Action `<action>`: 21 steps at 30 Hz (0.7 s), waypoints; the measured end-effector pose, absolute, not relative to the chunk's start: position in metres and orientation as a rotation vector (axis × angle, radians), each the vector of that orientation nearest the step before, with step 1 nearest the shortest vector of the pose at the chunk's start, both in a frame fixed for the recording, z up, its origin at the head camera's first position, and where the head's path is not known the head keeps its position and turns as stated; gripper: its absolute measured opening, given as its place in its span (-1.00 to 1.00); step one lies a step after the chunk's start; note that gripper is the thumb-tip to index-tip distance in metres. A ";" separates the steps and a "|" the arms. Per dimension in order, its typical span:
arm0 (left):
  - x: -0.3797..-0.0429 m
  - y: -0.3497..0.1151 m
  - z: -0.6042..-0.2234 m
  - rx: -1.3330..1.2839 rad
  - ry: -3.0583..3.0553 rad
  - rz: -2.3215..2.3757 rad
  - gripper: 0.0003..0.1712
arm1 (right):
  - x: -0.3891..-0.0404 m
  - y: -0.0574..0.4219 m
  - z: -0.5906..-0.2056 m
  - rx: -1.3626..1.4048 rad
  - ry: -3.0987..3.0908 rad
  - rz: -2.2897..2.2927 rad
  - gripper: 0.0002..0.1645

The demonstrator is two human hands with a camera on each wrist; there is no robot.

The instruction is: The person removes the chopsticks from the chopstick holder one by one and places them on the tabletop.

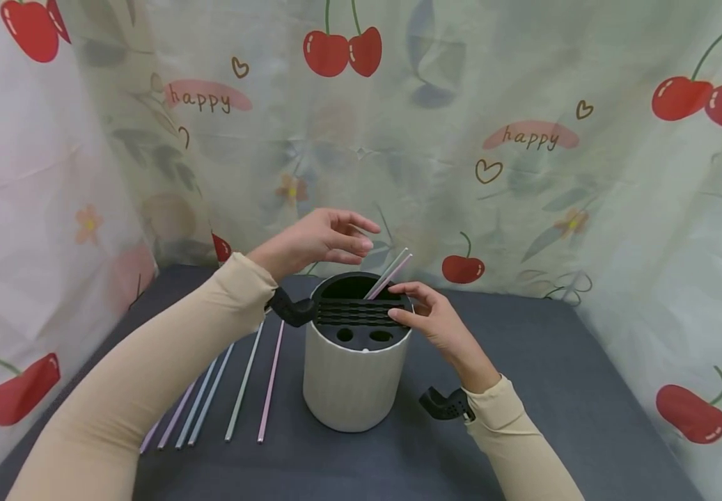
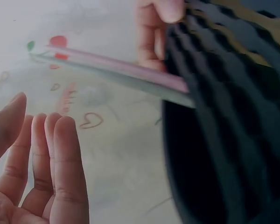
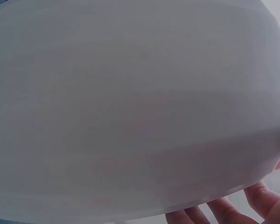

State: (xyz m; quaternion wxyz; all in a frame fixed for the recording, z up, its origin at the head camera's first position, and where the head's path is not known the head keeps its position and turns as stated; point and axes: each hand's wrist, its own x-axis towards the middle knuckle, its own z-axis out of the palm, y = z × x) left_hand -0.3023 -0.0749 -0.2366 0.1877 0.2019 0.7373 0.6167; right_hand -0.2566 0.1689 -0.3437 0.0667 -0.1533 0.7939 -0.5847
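Observation:
A white round knife holder (image 1: 354, 386) stands upright on the table, its black top having wavy slots, two holes and a wide compartment at the back. Two chopsticks, a pale green one (image 1: 388, 271) and a pink one (image 1: 395, 274), lean to the right out of that compartment. My left hand (image 1: 329, 240) is raised above the back left of the holder, fingers loosely bent and holding nothing. With thumb and fingers, my right hand (image 1: 438, 323) grips the holder's right rim. In the right wrist view, the holder's white wall fills most of the picture, with right fingers (image 3: 228, 212) along its edge.
Left of the holder, several chopsticks lie on the dark table (image 1: 511, 417): a pink one (image 1: 271, 383), a green one (image 1: 246, 383), blue ones (image 1: 210, 395) and purple ones (image 1: 175, 416). A cherry-print curtain (image 1: 398, 139) surrounds the table at the back and sides.

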 end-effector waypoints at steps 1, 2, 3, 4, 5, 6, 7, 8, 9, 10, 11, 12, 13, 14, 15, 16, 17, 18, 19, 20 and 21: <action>-0.303 -0.071 -0.239 0.565 2.077 1.720 -0.58 | -0.256 0.169 -0.343 -0.461 2.391 -1.763 -0.49; -0.303 -0.068 -0.242 0.565 2.074 1.709 -0.58 | -0.256 0.169 -0.343 -0.460 2.391 -1.763 -0.49; -0.304 -0.065 -0.244 0.566 2.074 1.696 -0.58 | -0.256 0.169 -0.343 -0.460 2.392 -1.763 -0.49; -0.305 -0.063 -0.246 0.565 2.076 1.683 -0.58 | -0.256 0.169 -0.343 -0.460 2.392 -1.762 -0.49; -0.305 -0.061 -0.248 0.561 2.078 1.670 -0.58 | -0.256 0.169 -0.343 -0.461 2.391 -1.762 -0.49; -0.306 -0.060 -0.249 0.556 2.079 1.659 -0.58 | -0.256 0.169 -0.343 -0.460 2.393 -1.760 -0.49; -0.306 -0.058 -0.251 0.552 2.079 1.647 -0.58 | -0.257 0.169 -0.344 -0.458 2.393 -1.760 -0.49; -0.306 -0.057 -0.252 0.549 2.080 1.634 -0.58 | -0.257 0.169 -0.344 -0.457 2.393 -1.760 -0.50; -0.306 -0.056 -0.253 0.549 2.081 1.620 -0.58 | -0.257 0.169 -0.344 -0.455 2.390 -1.762 -0.50; -0.307 -0.055 -0.253 0.549 2.084 1.610 -0.59 | -0.257 0.169 -0.343 -0.453 2.387 -1.766 -0.50; -0.307 -0.054 -0.254 0.551 2.087 1.601 -0.59 | -0.256 0.169 -0.343 -0.458 2.387 -1.766 -0.50; -0.307 -0.053 -0.254 0.554 2.091 1.592 -0.59 | -0.256 0.169 -0.343 -0.455 2.384 -1.771 -0.50; -0.307 -0.052 -0.254 0.555 2.093 1.585 -0.60 | -0.256 0.169 -0.343 -0.454 2.380 -1.776 -0.50; -0.307 -0.052 -0.254 0.558 2.096 1.577 -0.61 | -0.256 0.169 -0.343 -0.455 2.376 -1.781 -0.50; -0.308 -0.051 -0.253 0.562 2.099 1.567 -0.61 | -0.256 0.169 -0.343 -0.456 2.372 -1.785 -0.50; -0.308 -0.050 -0.253 0.565 2.103 1.557 -0.62 | -0.256 0.169 -0.343 -0.458 2.368 -1.788 -0.50; -0.308 -0.050 -0.253 0.570 2.107 1.544 -0.62 | -0.256 0.169 -0.343 -0.460 2.364 -1.791 -0.50; -0.307 -0.049 -0.253 0.570 2.109 1.533 -0.62 | -0.256 0.169 -0.344 -0.455 2.358 -1.796 -0.51; -0.307 -0.049 -0.252 0.570 2.112 1.521 -0.63 | -0.256 0.169 -0.344 -0.456 2.355 -1.798 -0.51; -0.307 -0.048 -0.252 0.570 2.115 1.510 -0.64 | -0.256 0.169 -0.344 -0.457 2.353 -1.799 -0.51; -0.307 -0.048 -0.252 0.569 2.121 1.499 -0.64 | -0.256 0.169 -0.344 -0.457 2.352 -1.798 -0.51</action>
